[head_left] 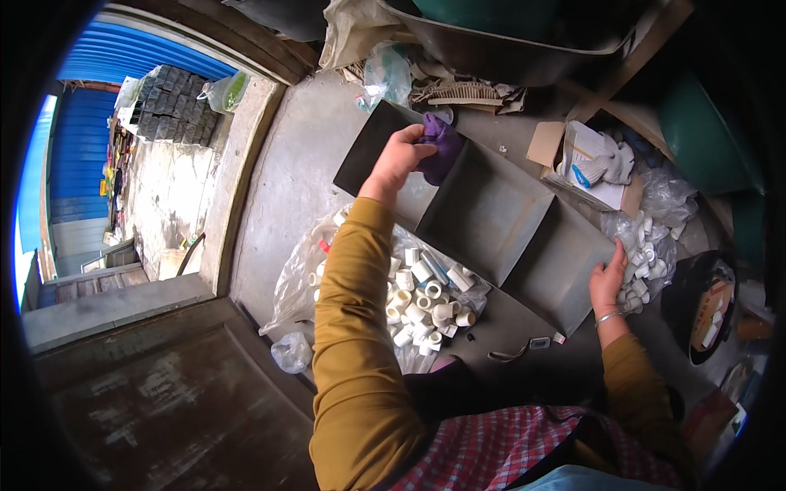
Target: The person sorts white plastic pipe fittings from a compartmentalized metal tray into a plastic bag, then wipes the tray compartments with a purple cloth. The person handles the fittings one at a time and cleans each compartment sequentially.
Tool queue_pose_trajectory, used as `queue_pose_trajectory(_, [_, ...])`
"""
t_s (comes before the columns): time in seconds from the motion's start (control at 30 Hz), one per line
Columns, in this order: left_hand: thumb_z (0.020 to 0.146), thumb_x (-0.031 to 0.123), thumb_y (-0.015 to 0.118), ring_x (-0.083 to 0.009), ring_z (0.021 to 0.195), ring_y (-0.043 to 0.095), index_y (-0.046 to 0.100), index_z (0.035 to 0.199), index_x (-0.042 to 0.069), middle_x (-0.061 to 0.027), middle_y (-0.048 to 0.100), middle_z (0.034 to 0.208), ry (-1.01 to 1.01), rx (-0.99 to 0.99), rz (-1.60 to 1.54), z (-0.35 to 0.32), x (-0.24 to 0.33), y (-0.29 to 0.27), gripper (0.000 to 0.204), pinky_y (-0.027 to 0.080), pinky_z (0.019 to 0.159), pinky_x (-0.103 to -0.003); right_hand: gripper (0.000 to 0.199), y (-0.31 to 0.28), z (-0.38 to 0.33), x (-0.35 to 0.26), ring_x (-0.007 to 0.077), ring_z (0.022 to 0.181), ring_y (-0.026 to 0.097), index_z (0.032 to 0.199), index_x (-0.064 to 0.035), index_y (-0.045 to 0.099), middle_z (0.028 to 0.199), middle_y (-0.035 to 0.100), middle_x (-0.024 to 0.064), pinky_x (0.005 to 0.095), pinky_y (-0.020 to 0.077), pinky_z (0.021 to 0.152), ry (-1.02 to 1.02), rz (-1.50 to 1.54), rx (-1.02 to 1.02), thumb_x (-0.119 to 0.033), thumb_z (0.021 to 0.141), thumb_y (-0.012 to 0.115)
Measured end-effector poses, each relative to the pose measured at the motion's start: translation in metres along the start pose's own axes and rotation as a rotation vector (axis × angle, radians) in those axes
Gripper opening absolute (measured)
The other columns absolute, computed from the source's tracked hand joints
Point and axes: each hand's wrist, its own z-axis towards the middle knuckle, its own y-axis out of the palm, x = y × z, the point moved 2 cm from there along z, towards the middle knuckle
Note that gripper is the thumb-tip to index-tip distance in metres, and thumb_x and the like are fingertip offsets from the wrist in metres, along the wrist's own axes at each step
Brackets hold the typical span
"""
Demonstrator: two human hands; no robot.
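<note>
Taking the middle of the view as the centre of the clock, a red checked apron [508, 442] lies nearest, at 5 o'clock, with a mustard sleeve [352, 327] rising on either side of it. The left hand [395, 164], at 12 o'clock, is closed on a purple cloth [442, 149], pinching it between thumb and fingers. The right hand [607, 282], just past 3 o'clock, grips the right end wall of a grey metal tray [487, 225], its thumb at the inner side.

The tray slants from 12 o'clock down to 4 o'clock and has three compartments in a row. The cloth hangs at the left compartment, beside the wall shared with the middle one; I cannot tell whether it touches the metal.

At 5 o'clock, just beside the tray, white pipe pieces [417, 303] sit heaped on a clear plastic sheet [286, 282]. A small gadget [539, 343] with a strap lies on the floor at 4 o'clock, near the tray's lower corner. A crumpled clear bag [291, 353] rests between 7 and 8 o'clock.

Farther off, at 3 o'clock, more white pieces [651, 266] fill a clear bag beside the right hand. At 2 o'clock, an open cardboard box [544, 144] holds pale gloves [616, 165]. Farthest, at 10 o'clock, grey blocks [172, 106] stand stacked outside the doorway, near a blue wall [79, 155].
</note>
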Motion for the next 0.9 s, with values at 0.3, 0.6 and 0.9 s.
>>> queue_pose_trajectory(0.3, [0.071,0.019,0.051,-0.0226,0.086,0.046,0.063,0.072,0.012,0.0001,0.054,0.087,0.747,0.022,1.990,0.035,-0.008,-0.022,0.014,0.039,0.069,-0.041,0.058,-0.006,-0.003,-0.012,0.0384,0.111,0.040,0.123,-0.0038,0.034,0.117,0.040,0.0232,0.0395,0.0347,0.093,0.015,0.022,-0.010,0.009,0.068,0.047])
queue_pose_trajectory(0.6, [0.080,0.023,0.047,-0.0263,0.099,0.047,0.066,0.089,0.011,-0.0072,0.053,0.103,-0.189,-0.061,1.917,0.011,-0.045,-0.037,0.024,0.048,0.070,-0.042,0.057,-0.005,0.000,-0.005,0.0383,0.110,0.041,0.123,-0.0034,0.035,0.120,0.040,0.0225,0.0388,0.0351,0.092,0.006,-0.010,-0.008,0.007,0.068,0.048])
queue_pose_trajectory(0.9, [0.074,0.016,0.047,-0.0291,0.089,0.060,0.065,0.086,0.005,-0.0177,0.062,0.089,-0.640,-0.366,1.338,-0.009,-0.065,-0.044,0.025,0.047,0.079,-0.037,0.057,-0.001,0.001,-0.008,0.0370,0.112,0.041,0.123,-0.0055,0.036,0.120,0.041,0.0215,0.0377,0.0348,0.093,0.007,-0.003,-0.022,0.006,0.069,0.049])
